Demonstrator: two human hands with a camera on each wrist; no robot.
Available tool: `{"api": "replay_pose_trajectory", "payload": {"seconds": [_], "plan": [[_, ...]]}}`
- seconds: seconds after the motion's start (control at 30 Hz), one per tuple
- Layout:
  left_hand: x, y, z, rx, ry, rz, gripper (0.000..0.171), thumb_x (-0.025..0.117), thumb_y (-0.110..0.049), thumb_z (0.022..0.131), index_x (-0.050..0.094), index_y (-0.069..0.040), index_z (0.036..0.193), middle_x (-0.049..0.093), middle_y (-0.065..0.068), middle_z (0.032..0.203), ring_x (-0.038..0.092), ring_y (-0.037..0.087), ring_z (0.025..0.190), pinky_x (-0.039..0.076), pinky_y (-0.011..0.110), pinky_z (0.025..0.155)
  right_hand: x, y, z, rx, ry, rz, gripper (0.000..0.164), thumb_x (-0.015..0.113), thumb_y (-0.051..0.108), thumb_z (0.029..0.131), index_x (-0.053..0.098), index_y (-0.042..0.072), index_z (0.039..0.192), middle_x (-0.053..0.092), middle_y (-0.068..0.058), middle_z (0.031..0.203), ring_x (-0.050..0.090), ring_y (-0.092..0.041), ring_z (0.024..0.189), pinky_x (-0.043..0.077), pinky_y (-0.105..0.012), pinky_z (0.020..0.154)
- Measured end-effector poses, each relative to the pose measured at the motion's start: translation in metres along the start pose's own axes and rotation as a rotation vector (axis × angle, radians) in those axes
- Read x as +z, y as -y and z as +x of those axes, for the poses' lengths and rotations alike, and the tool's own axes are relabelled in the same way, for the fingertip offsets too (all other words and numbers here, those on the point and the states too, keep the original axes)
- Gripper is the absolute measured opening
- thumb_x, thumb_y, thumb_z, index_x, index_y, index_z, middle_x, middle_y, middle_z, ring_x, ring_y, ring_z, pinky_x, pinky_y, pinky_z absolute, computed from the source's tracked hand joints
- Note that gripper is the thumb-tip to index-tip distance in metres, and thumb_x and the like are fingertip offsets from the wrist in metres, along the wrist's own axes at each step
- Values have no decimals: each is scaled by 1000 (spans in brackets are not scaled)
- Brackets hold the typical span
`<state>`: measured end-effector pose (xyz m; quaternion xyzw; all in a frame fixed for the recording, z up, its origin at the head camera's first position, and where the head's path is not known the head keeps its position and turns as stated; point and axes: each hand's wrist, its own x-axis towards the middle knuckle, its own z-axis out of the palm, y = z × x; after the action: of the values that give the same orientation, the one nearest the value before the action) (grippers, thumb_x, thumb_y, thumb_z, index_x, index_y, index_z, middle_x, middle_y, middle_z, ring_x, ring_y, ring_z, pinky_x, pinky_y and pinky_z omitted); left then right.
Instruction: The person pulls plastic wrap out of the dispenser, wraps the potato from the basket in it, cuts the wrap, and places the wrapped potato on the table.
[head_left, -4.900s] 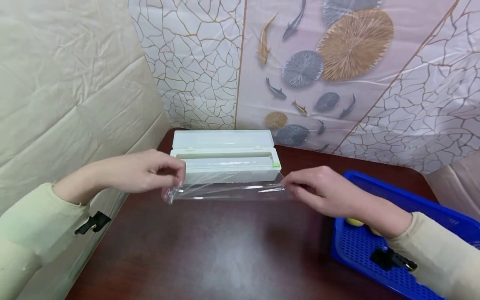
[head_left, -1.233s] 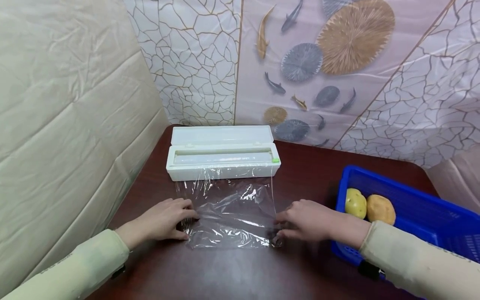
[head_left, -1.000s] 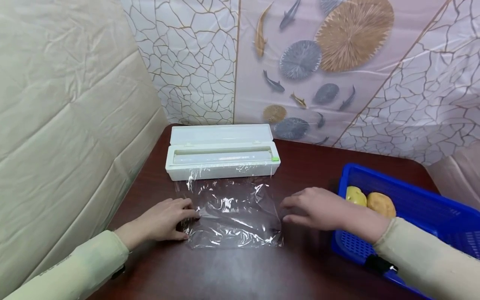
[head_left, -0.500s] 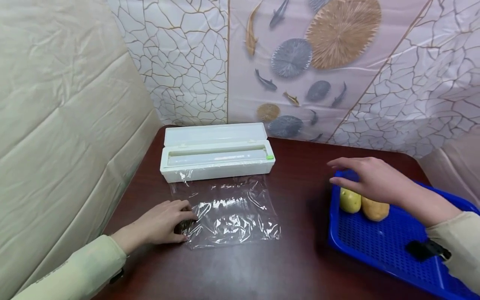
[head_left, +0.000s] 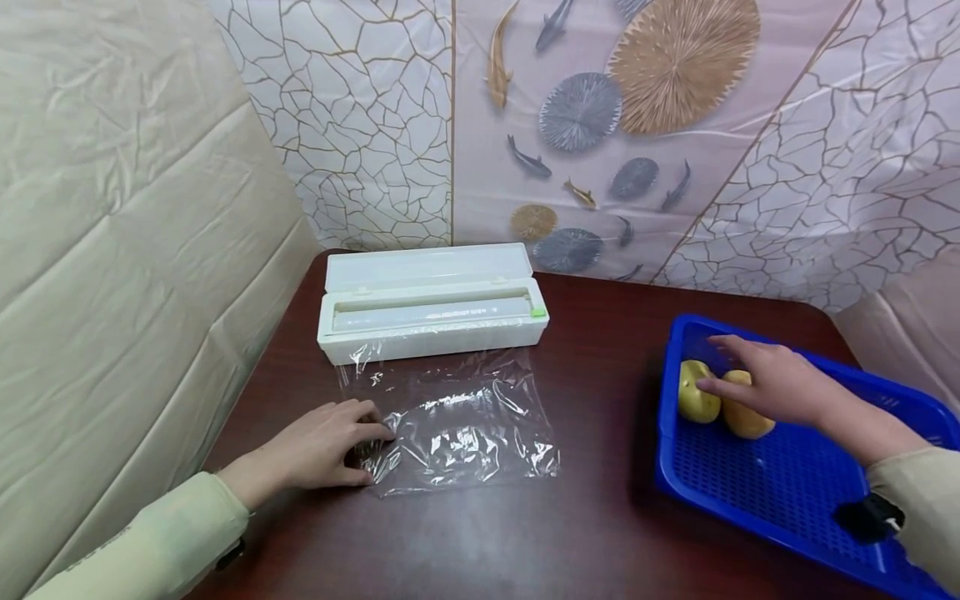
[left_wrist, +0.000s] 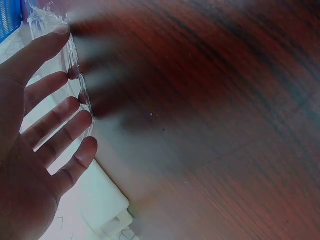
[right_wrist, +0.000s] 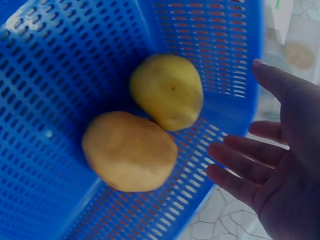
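Observation:
A sheet of cling film (head_left: 457,433) runs from the white dispenser box (head_left: 435,337) down onto the table. My left hand (head_left: 322,446) touches the film's left edge with its fingertips; in the left wrist view the fingers (left_wrist: 52,120) are spread along that edge. My right hand (head_left: 780,387) hovers over the blue basket (head_left: 667,450), fingers apart and holding nothing. Just below it lie a yellow-green potato (right_wrist: 167,92) and a tan potato (right_wrist: 130,151), side by side at the basket's left end. The hand partly covers the tan one in the head view.
The dispenser's lid (head_left: 427,267) stands open at the back, with the film roll (head_left: 431,315) inside and a green slider (head_left: 537,312) at its right end. Dark brown table (head_left: 480,542) lies in front. Cloth-covered walls (head_left: 142,167) close off the left and back.
Both hands drew the film out of the dispenser and laid it down. My right hand then let go of its right edge and moved right, over the basket. My left hand stays at the left edge.

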<state>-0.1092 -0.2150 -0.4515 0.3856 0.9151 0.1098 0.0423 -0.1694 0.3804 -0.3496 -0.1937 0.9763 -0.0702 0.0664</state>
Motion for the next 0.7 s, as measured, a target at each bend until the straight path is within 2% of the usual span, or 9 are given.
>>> {"api": "replay_pose_trajectory", "payload": {"seconds": [0.17, 0.37, 0.7], "plan": [[0, 0, 0, -10, 9, -11, 58, 91, -40, 81, 75, -20, 133, 63, -4, 118, 64, 18, 110, 55, 43, 89, 12, 0, -1, 46, 33, 57, 88, 74, 45, 100, 39, -18, 152, 56, -44, 138, 65, -56, 116, 53, -68, 92], [1, 1, 0, -18, 11, -22, 58, 92, -42, 80, 76, -21, 132, 63, -6, 116, 63, 17, 108, 55, 43, 88, 25, -3, -3, 63, 17, 143, 94, 76, 42, 100, 31, -17, 157, 52, -48, 139, 62, -60, 119, 53, -69, 93], [0, 3, 1, -19, 12, -35, 57, 92, -40, 79, 76, -22, 130, 62, -6, 114, 63, 17, 107, 55, 43, 88, 42, -12, -4, 69, -2, 162, 104, 81, 42, 95, 25, -20, 157, 55, -49, 135, 60, -62, 120, 50, -71, 95]]}}
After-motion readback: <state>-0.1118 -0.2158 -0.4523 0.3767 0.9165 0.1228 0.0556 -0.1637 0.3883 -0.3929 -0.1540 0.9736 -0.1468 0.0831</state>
